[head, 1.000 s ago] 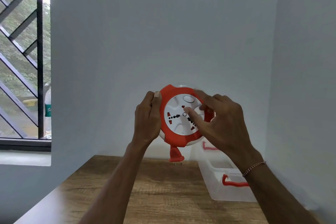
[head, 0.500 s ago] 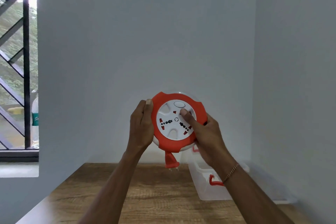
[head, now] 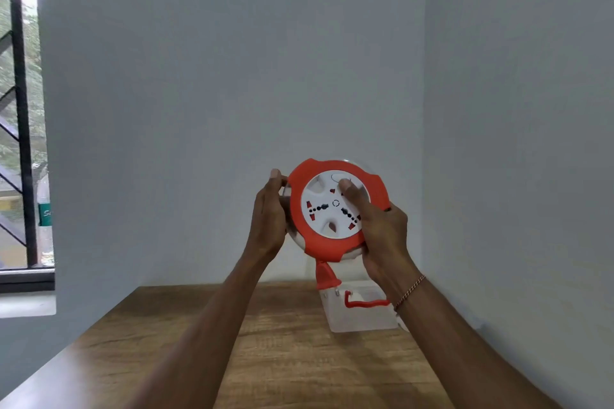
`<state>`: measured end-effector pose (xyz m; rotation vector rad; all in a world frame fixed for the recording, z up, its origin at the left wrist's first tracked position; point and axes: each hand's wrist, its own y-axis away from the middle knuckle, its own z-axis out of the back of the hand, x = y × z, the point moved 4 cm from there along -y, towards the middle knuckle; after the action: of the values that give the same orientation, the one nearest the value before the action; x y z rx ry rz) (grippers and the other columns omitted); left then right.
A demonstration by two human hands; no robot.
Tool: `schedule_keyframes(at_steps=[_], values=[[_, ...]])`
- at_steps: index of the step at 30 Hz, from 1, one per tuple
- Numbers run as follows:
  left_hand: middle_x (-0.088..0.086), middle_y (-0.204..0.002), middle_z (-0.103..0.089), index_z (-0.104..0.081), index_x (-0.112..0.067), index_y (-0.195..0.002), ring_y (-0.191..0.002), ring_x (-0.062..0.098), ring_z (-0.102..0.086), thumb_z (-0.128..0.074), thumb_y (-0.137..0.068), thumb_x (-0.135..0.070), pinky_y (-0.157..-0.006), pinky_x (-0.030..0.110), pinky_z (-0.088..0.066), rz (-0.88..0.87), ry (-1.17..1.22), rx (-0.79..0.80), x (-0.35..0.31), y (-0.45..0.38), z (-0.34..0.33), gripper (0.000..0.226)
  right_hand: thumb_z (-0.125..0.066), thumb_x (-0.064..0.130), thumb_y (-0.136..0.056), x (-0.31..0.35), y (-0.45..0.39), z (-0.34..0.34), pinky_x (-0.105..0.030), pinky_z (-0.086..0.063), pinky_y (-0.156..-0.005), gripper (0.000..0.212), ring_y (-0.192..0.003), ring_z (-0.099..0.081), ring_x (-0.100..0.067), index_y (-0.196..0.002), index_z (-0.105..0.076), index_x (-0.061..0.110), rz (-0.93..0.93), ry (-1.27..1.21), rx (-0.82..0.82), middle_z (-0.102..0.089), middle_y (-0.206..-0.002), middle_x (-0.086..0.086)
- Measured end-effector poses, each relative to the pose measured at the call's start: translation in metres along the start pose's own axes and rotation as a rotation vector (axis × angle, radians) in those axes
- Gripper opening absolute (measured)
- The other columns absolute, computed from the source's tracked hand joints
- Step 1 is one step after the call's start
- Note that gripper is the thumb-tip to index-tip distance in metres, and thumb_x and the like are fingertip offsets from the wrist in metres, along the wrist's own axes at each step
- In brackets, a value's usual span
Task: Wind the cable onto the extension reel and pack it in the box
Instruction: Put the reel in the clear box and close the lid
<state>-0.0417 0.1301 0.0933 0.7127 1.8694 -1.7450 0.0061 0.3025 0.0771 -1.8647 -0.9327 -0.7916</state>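
Note:
I hold a round extension reel (head: 327,209), orange-red rim with a white socket face, upright in the air above the wooden table (head: 272,352). My left hand (head: 268,219) grips its left edge, fingers wrapped behind the rim. My right hand (head: 378,229) holds the right and lower edge, with a finger pressed on the white face near the top. The orange plug (head: 326,276) hangs just below the reel; no loose cable shows. A clear plastic box (head: 362,315) with an orange-red handle (head: 365,302) stands on the table beneath my right wrist.
The table sits in a corner, with grey walls behind and to the right. A barred window (head: 20,143) is at the left, with a bottle (head: 45,212) on its sill.
The reel and both hands have shifted to the right, over the box. My right hand has slid around to the reel's right and lower edge, its finger moving up the white face.

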Motion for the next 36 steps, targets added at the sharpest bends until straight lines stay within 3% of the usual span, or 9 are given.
schedule_keyframes(at_steps=[3, 6, 12, 15, 18, 21, 27, 31, 36], values=[[0.009, -0.054, -0.063, -0.058, -0.013, -0.083, -0.046, 0.018, -0.058, -0.017, -0.104, -0.051, -0.042, 0.022, -0.043, 0.078, -0.024, -0.022, 0.005, 0.005, -0.010, 0.060, -0.091, 0.047, -0.051, 0.013, -0.001, 0.015, -0.044, -0.059, -0.066, 0.054, -0.076, -0.073, -0.023, -0.093, -0.074, 0.018, -0.001, -0.016, -0.041, -0.076, -0.084, -0.003], [0.011, -0.058, -0.066, -0.058, -0.005, -0.084, -0.045, 0.018, -0.059, -0.029, -0.107, -0.033, -0.043, 0.023, -0.044, 0.070, -0.223, 0.030, 0.014, 0.020, -0.028, 0.046, -0.092, 0.045, -0.049, 0.026, -0.001, 0.033, -0.038, -0.058, -0.059, 0.054, -0.073, -0.073, -0.022, -0.090, -0.073, 0.015, -0.007, -0.041, -0.084, -0.076, -0.080, -0.004], [0.010, -0.093, -0.072, -0.063, -0.006, -0.098, -0.082, 0.022, -0.069, -0.057, -0.097, -0.015, -0.077, 0.036, -0.056, -0.036, -0.596, 0.391, 0.042, 0.067, -0.082, 0.011, -0.091, 0.046, -0.053, 0.033, 0.002, 0.060, -0.035, -0.058, -0.054, 0.051, -0.068, -0.073, -0.021, -0.091, -0.071, 0.017, -0.047, -0.019, -0.145, -0.075, -0.075, -0.001], [0.017, -0.118, -0.065, -0.062, -0.005, -0.117, -0.106, 0.030, -0.062, -0.066, -0.089, -0.015, -0.092, 0.042, -0.052, -0.124, -0.855, 0.567, 0.059, 0.085, -0.103, 0.030, -0.091, 0.045, -0.053, 0.033, 0.002, 0.070, -0.036, -0.058, -0.056, 0.051, -0.068, -0.073, -0.020, -0.090, -0.071, 0.018, -0.068, -0.023, -0.162, -0.075, -0.075, 0.000], [0.010, -0.127, -0.063, -0.054, -0.014, -0.129, -0.111, 0.028, -0.060, -0.059, -0.094, -0.034, -0.098, 0.043, -0.047, -0.118, -1.042, 0.613, 0.075, 0.101, -0.113, 0.041, -0.091, 0.046, -0.052, 0.032, 0.002, 0.080, -0.039, -0.060, -0.059, 0.053, -0.069, -0.073, -0.020, -0.093, -0.071, 0.017, -0.078, -0.009, -0.171, -0.075, -0.077, 0.000], [0.006, -0.121, -0.066, -0.053, -0.017, -0.127, -0.107, 0.026, -0.059, -0.049, -0.096, -0.044, -0.099, 0.042, -0.043, -0.178, -1.195, 0.604, 0.085, 0.106, -0.115, 0.042, -0.091, 0.046, -0.052, 0.031, 0.001, 0.087, -0.045, -0.060, -0.065, 0.056, -0.071, -0.073, -0.022, -0.095, -0.071, 0.017, -0.085, -0.003, -0.170, -0.075, -0.079, -0.001], [0.003, -0.114, -0.071, -0.060, -0.020, -0.119, -0.100, 0.023, -0.065, -0.040, -0.099, -0.047, -0.098, 0.043, -0.043, -0.135, -1.119, 0.578, 0.082, 0.100, -0.098, 0.039, -0.092, 0.044, -0.051, 0.029, -0.001, 0.087, -0.048, -0.059, -0.069, 0.057, -0.073, -0.073, -0.024, -0.095, -0.071, 0.015, -0.099, 0.000, -0.151, -0.076, -0.081, -0.004], [-0.002, -0.079, -0.069, -0.058, -0.024, -0.086, -0.069, 0.014, -0.058, -0.029, -0.101, -0.054, -0.090, 0.039, -0.043, -0.144, -1.057, 0.480, 0.076, 0.102, -0.069, 0.044, -0.093, 0.043, -0.049, 0.026, 0.001, 0.078, -0.048, -0.059, -0.071, 0.060, -0.075, -0.073, -0.025, -0.096, -0.071, 0.014, -0.109, 0.001, -0.120, -0.076, -0.083, -0.006], [-0.013, -0.057, -0.054, -0.051, -0.029, -0.065, -0.060, 0.007, -0.056, -0.032, -0.098, -0.059, -0.078, 0.029, -0.043, -0.077, -0.982, 0.444, 0.082, 0.098, -0.017, 0.049, -0.094, 0.043, -0.045, 0.019, 0.008, 0.062, -0.047, -0.059, -0.073, 0.062, -0.076, -0.073, -0.026, -0.094, -0.072, 0.012, -0.124, 0.014, -0.068, -0.075, -0.084, -0.007]])
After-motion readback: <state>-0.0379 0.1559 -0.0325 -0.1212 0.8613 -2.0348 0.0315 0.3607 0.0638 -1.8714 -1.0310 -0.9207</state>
